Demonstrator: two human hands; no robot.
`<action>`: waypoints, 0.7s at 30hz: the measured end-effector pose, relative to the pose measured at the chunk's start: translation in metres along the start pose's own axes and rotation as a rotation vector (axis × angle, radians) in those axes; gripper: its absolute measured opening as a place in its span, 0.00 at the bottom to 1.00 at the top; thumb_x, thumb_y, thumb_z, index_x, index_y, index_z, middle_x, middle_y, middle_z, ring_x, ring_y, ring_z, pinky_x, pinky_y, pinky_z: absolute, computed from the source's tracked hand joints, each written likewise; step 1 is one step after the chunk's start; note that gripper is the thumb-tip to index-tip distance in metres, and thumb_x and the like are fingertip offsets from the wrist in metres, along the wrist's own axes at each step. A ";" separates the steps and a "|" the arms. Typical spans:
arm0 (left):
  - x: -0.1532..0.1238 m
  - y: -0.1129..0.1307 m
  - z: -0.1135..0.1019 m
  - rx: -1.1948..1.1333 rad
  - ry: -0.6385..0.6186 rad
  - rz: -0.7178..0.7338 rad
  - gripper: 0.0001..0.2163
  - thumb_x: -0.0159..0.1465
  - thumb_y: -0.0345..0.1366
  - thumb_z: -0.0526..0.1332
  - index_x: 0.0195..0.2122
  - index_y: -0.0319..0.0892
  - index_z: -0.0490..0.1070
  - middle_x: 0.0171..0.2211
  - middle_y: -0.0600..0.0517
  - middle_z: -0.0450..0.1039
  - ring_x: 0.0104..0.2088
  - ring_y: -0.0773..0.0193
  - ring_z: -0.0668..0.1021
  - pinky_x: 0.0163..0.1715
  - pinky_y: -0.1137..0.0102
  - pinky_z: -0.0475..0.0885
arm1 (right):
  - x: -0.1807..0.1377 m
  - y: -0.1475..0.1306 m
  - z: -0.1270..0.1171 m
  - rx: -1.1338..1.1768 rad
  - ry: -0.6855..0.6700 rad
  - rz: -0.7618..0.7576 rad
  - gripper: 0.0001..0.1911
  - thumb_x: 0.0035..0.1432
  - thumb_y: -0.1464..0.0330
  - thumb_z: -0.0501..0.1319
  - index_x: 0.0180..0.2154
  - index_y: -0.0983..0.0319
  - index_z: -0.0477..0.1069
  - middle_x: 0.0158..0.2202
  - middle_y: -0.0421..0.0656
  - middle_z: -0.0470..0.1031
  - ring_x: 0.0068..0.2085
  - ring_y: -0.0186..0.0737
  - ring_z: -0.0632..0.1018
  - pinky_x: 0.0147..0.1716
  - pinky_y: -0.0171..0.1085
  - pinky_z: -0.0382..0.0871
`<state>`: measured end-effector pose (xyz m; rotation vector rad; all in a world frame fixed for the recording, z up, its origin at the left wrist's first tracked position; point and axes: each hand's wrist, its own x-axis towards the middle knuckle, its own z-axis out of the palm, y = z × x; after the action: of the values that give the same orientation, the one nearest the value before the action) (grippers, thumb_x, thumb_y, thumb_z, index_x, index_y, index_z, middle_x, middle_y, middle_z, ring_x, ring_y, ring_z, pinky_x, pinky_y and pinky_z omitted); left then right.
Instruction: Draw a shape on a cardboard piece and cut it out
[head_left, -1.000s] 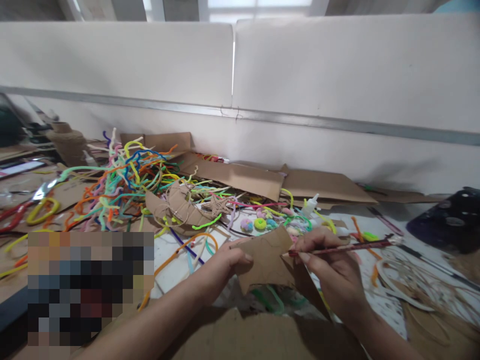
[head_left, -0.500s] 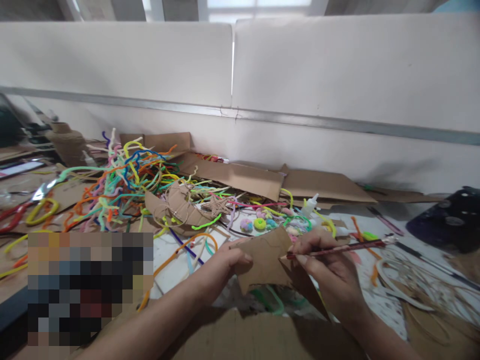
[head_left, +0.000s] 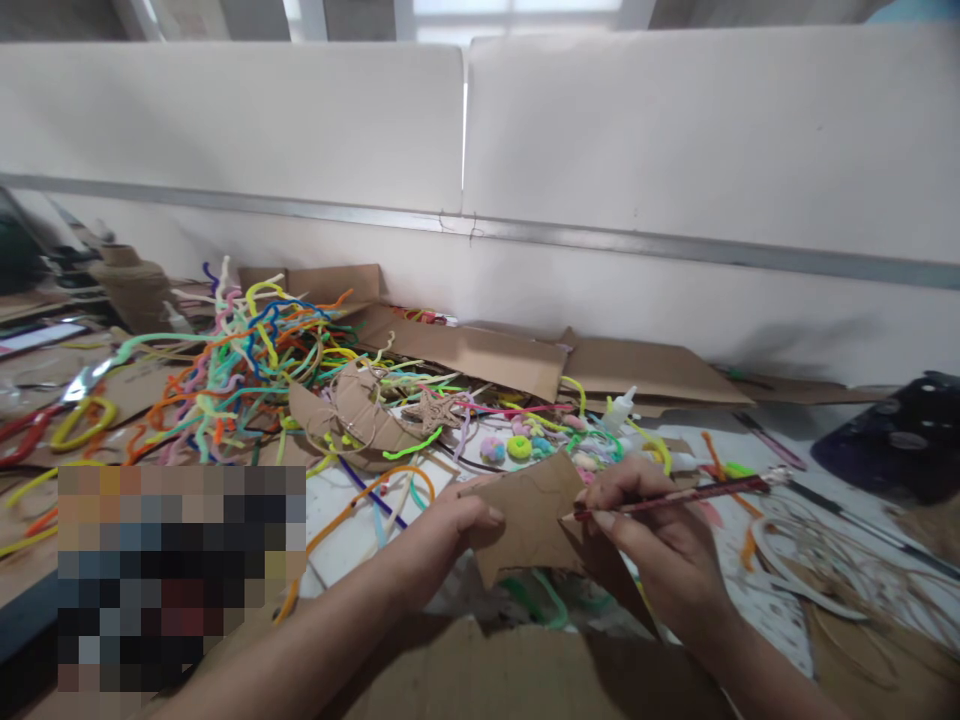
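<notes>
My left hand (head_left: 450,535) grips the left side of a piece of brown cardboard (head_left: 525,525), thumb on top and fingers hidden beneath. Faint drawn lines show on its surface. A dark red pencil (head_left: 686,497) is pinched in my right hand (head_left: 656,540), its sharpened tip on or just over the right part of the cardboard. Behind the piece lie small fuzzy coloured rings (head_left: 519,447), a cardboard crescent (head_left: 375,410) and a twine-wrapped star (head_left: 433,410).
A heap of coloured pipe cleaners (head_left: 240,370) spreads at the left, beside red and yellow scissors (head_left: 82,410). Cardboard strips (head_left: 472,350) lie along the white partition (head_left: 675,140). A glue bottle (head_left: 621,408) stands behind my right hand; loose twine (head_left: 877,590) lies at the right.
More of a drawn line shows on the cardboard near the pencil tip. Both hands keep almost the same place and grip.
</notes>
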<state>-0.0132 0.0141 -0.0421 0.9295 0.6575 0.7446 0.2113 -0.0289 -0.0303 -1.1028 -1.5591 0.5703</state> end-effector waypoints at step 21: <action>0.000 0.001 -0.001 -0.011 0.012 -0.022 0.23 0.48 0.39 0.64 0.45 0.37 0.80 0.36 0.43 0.81 0.37 0.52 0.80 0.39 0.64 0.72 | 0.002 -0.003 -0.003 -0.011 -0.021 -0.051 0.08 0.58 0.73 0.59 0.29 0.55 0.69 0.28 0.36 0.72 0.32 0.41 0.76 0.32 0.39 0.66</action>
<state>-0.0138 0.0152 -0.0415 0.9067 0.6727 0.7336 0.2126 -0.0290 -0.0258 -1.0657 -1.6059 0.5414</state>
